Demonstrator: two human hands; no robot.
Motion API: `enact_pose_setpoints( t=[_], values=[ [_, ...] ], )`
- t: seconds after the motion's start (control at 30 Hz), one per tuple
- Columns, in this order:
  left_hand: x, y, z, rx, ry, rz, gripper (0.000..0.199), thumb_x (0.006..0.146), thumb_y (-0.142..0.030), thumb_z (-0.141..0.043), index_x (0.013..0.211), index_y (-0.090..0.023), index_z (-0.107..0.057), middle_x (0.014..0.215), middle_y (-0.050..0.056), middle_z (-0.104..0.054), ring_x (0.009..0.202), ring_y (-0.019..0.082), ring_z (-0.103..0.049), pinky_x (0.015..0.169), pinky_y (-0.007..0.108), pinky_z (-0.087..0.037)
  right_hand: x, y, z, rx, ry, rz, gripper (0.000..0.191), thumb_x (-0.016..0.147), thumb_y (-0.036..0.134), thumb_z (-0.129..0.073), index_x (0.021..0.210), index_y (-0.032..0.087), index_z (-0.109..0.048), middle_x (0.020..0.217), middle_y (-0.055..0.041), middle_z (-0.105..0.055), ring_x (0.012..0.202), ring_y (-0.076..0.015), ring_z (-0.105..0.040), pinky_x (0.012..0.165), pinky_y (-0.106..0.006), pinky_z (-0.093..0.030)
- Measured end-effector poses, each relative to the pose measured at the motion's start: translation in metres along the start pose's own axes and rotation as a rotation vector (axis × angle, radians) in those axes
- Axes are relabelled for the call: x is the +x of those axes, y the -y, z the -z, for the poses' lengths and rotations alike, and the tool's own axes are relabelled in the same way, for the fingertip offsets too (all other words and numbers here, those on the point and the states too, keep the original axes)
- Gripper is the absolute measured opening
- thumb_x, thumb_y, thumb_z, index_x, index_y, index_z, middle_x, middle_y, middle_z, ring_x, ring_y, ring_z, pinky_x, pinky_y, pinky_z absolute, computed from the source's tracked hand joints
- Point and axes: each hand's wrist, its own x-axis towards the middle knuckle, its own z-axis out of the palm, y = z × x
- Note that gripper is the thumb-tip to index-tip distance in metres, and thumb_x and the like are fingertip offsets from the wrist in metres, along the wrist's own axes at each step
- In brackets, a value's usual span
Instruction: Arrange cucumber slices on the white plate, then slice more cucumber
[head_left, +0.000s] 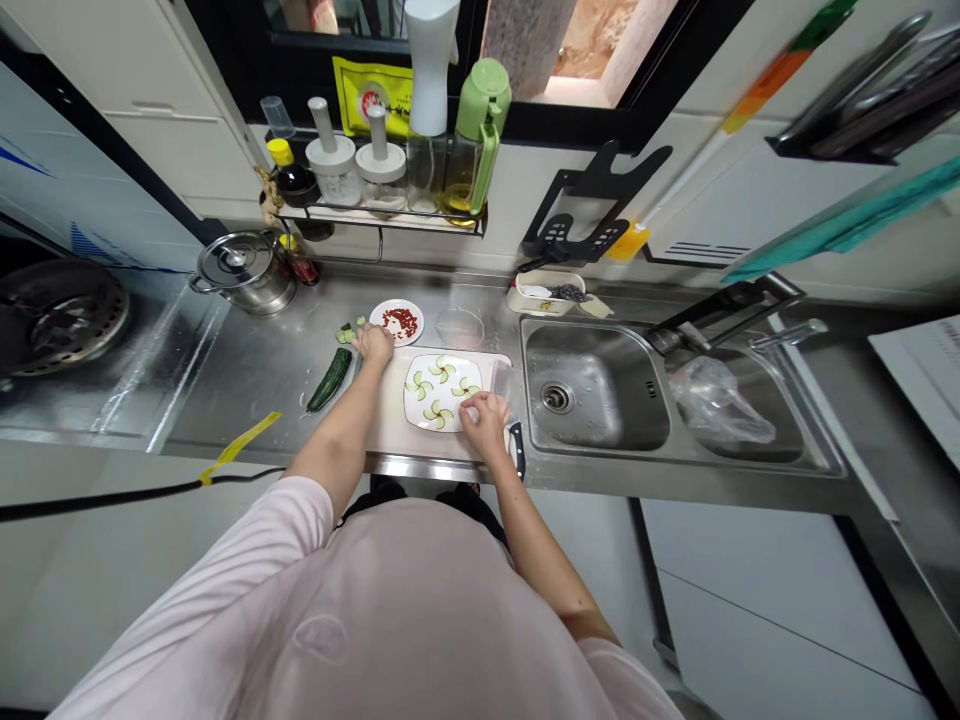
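Observation:
My left hand (373,343) reaches between the small white plate (408,308) of red bits and a few cut cucumber pieces (346,333). Its fingers bend downward and are too small to make out clearly. A dark green length of cucumber (330,380) lies left of that wrist. Over the right edge of the square white plate (417,405), my right hand (486,420) is closed in a pinch beside one pinwheel; anything between its fingertips is hidden. Several pinwheels of pale green slices (438,413) are laid out on this plate, some with red centres. Underneath is a light cutting board (388,425).
A knife with a black handle (517,448) lies at the board's right edge, beside the sink (600,400). A lidded steel pot (247,270) stands back left. Above the counter runs a rack (382,215) with bottles and jars. A clear plastic bag (720,400) sits in the right basin.

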Motion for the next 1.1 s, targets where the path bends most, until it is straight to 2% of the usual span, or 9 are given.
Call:
enact_pose_setpoints(
  t=[0.2, 0.37, 0.8, 0.97, 1.1],
  values=[
    [0.0008, -0.0025, 0.0018, 0.022, 0.029, -0.042, 0.028, 0.081, -0.031, -0.048, 0.093, -0.019, -0.070, 0.114, 0.017, -0.056, 0.109, 0.035, -0.042, 0.092, 0.050, -0.030, -0.0017, 0.0039, -0.0017, 0.007, -0.004, 0.007, 0.012, 0.081, 0.028, -0.055, 0.083, 0.022, -0.065, 0.105, -0.0065, -0.053, 0.109, -0.0263, -0.037, 0.094, -0.041, -0.025],
    [0.0035, -0.0050, -0.0025, 0.046, 0.033, -0.007, 0.023, 0.076, -0.029, -0.055, 0.089, -0.020, -0.071, 0.115, 0.016, -0.056, 0.111, 0.035, -0.041, 0.093, 0.050, -0.029, -0.0023, 0.0066, -0.0018, 0.003, -0.006, 0.000, 0.011, 0.081, 0.027, -0.056, 0.082, 0.022, -0.066, 0.105, -0.0063, -0.053, 0.109, -0.0264, -0.037, 0.093, -0.041, -0.026],
    [0.0042, -0.0078, -0.0052, 0.079, 0.034, -0.020, 0.025, 0.080, -0.027, -0.049, 0.092, -0.018, -0.069, 0.115, 0.016, -0.057, 0.111, 0.033, -0.043, 0.092, 0.046, -0.031, 0.0027, 0.0043, 0.0041, 0.008, -0.019, -0.012, 0.012, 0.080, 0.028, -0.056, 0.081, 0.023, -0.066, 0.104, -0.0064, -0.054, 0.109, -0.0269, -0.037, 0.092, -0.040, -0.026],
    [0.0052, -0.0063, -0.0051, -0.029, -0.038, 0.014, 0.025, 0.082, -0.026, -0.046, 0.086, -0.017, -0.069, 0.111, 0.017, -0.060, 0.111, 0.034, -0.046, 0.091, 0.048, -0.033, 0.0038, 0.0050, 0.0040, 0.009, -0.027, -0.002, 0.012, 0.081, 0.028, -0.056, 0.082, 0.023, -0.067, 0.105, -0.0062, -0.054, 0.108, -0.0264, -0.038, 0.092, -0.040, -0.026],
    [0.0010, -0.0059, -0.0058, -0.266, -0.037, 0.075, 0.021, 0.080, -0.030, -0.051, 0.088, -0.021, -0.068, 0.101, 0.011, -0.066, 0.100, 0.027, -0.055, 0.088, 0.041, -0.039, 0.0059, 0.0063, 0.0023, 0.006, -0.025, -0.003, 0.013, 0.081, 0.029, -0.055, 0.081, 0.023, -0.067, 0.105, -0.0059, -0.055, 0.108, -0.0263, -0.038, 0.092, -0.040, -0.026]
  ],
)
